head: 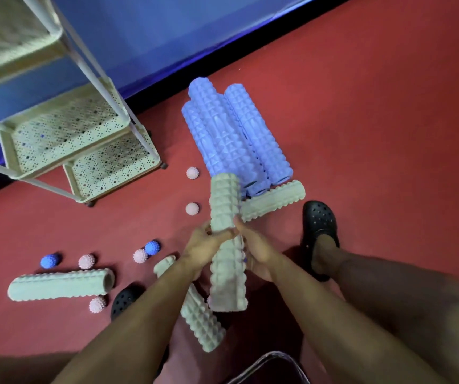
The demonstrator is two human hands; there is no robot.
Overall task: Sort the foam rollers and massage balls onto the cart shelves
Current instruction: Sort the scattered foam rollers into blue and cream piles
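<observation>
Both hands grip one pale green foam roller [226, 206] held above the red floor, my left hand [203, 245] on its left side and my right hand [253, 245] on its right. Three blue rollers [231, 134] lie stacked just beyond it. More green rollers lie on the floor: one at the left [59, 284], one under my arms [203, 320], one by the blue pile [274, 199]. Pink spiky balls [192, 173] [192, 208] [86, 261] and blue spiky balls [152, 247] [49, 260] are scattered around. The cream cart's perforated shelves [67, 126] stand at the upper left.
My feet in black clogs rest on the floor, one at the right [318, 220], one at the lower left [124, 300]. A blue wall [167, 29] with a dark baseboard runs behind the cart. A dark curved object [267, 368] shows at the bottom edge.
</observation>
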